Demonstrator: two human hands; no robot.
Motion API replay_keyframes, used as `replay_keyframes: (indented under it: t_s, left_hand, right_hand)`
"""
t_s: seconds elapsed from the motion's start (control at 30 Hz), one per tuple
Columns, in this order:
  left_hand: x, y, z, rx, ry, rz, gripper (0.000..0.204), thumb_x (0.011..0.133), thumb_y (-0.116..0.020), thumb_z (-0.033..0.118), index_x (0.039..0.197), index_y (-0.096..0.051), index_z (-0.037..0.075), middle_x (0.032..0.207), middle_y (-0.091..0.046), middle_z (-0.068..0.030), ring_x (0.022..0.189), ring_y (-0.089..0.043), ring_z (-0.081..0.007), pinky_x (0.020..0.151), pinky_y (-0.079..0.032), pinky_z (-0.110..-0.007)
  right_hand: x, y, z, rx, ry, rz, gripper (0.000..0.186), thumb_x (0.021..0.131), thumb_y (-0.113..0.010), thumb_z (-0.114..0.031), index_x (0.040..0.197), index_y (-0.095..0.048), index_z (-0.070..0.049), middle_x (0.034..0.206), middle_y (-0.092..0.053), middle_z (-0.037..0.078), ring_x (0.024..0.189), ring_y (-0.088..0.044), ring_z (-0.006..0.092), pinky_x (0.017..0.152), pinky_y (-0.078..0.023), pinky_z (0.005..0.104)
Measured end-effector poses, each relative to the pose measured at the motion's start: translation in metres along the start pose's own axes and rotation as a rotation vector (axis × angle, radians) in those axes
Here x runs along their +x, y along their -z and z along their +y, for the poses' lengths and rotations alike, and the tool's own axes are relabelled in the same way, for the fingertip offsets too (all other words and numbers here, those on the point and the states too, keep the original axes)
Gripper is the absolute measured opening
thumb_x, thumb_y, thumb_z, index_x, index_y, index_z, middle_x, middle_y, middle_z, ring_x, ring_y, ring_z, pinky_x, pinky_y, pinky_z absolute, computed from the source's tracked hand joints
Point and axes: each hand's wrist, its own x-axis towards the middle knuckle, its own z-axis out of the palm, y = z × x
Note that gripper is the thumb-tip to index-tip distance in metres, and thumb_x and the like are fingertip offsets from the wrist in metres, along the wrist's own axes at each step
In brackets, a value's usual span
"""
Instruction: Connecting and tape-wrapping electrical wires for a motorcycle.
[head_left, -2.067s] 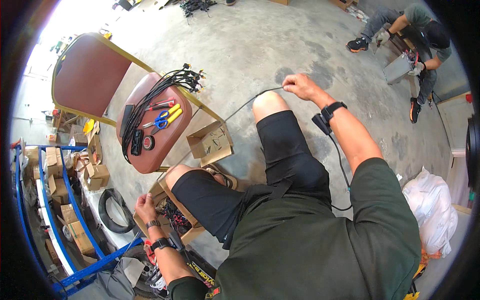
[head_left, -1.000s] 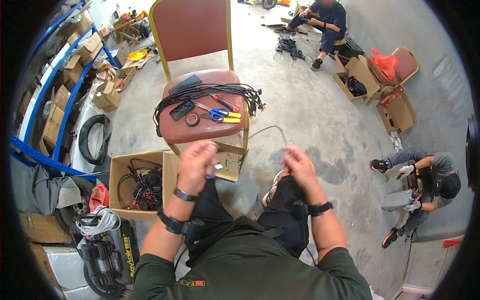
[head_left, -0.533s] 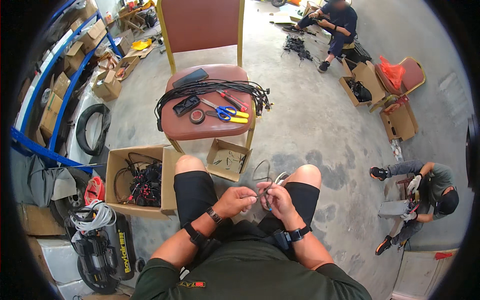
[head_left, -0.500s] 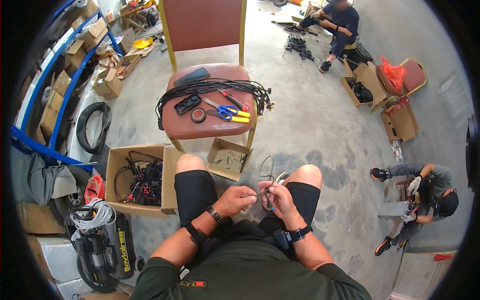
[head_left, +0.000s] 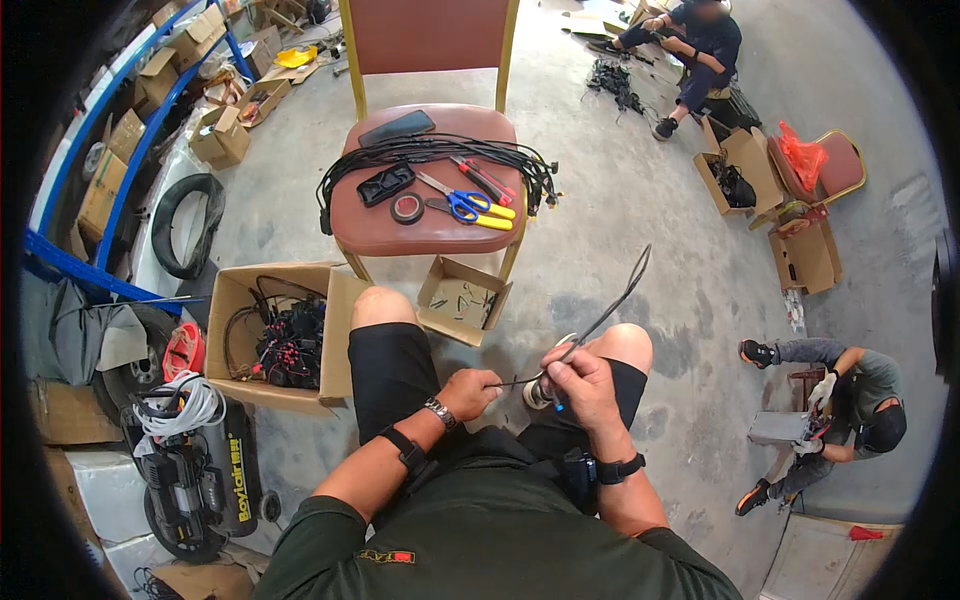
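Observation:
My left hand (head_left: 467,395) pinches a dark cable (head_left: 620,302) between my knees. My right hand (head_left: 585,385) grips the same cable, which rises in a narrow loop beyond it; a small blue tip shows below my fingers. Ahead, a maroon chair seat (head_left: 365,231) bears a bundle of black cables (head_left: 330,175), a phone (head_left: 398,125), a black tray (head_left: 385,183), a roll of tape (head_left: 407,208), blue-handled scissors (head_left: 467,205), yellow-handled pliers (head_left: 497,217) and a red-and-black tool (head_left: 482,175). Under it stands a small open box (head_left: 436,310) with scattered small pieces.
At left are a box of tangled cables (head_left: 230,358), a compressor (head_left: 195,480), a black tire tube (head_left: 170,258) and blue shelving (head_left: 55,255). One co-worker (head_left: 708,50) sits at upper right, another (head_left: 860,410) at right. Open boxes (head_left: 755,170) lie beside a second chair (head_left: 840,165).
Since two seconds ago, my hands have come from far apart to together between my knees. In the last half second my right hand moved slightly up and right, and the cable loop rose.

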Motion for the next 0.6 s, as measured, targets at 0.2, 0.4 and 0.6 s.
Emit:
replay_keyframes:
  t_s: [0.2, 0.4, 0.6]
  left_hand:
    - [0.002, -0.002, -0.005, 0.142, 0.056, 0.015, 0.028, 0.082, -0.065, 0.026, 0.1, -0.067, 0.003, 0.092, -0.066, -0.0196, 0.09, -0.063, -0.0359, 0.079, -0.049, -0.041]
    - [-0.003, -0.002, -0.005, 0.158, 0.087, 0.082, 0.034, 0.08, -0.065, 0.027, 0.11, -0.064, 0.01, 0.1, -0.067, -0.0168, 0.098, -0.061, -0.0359, 0.086, -0.047, -0.044]
    - [-0.006, 0.002, -0.002, 0.107, 0.106, 0.081, 0.035, 0.079, -0.067, 0.026, 0.109, -0.063, 0.008, 0.102, -0.066, -0.017, 0.098, -0.061, -0.0354, 0.086, -0.048, -0.043]
  right_hand:
    - [0.001, -0.001, -0.034, 0.068, 0.21, 0.033, 0.007, 0.089, -0.06, -0.005, 0.095, -0.062, 0.0, 0.089, -0.059, 0.003, 0.073, -0.058, 0.0098, 0.066, -0.047, 0.0236]
    - [0.01, -0.017, -0.015, -0.107, 0.031, -0.019, 0.009, 0.091, -0.057, -0.005, 0.096, -0.063, 0.0, 0.085, -0.059, 0.001, 0.074, -0.056, 0.0082, 0.066, -0.045, 0.0226]
    - [0.012, -0.021, 0.08, -0.356, -0.133, -0.114, 0.019, 0.091, -0.059, -0.013, 0.102, -0.064, 0.002, 0.091, -0.065, 0.005, 0.085, -0.059, 0.0136, 0.076, -0.047, 0.0274]
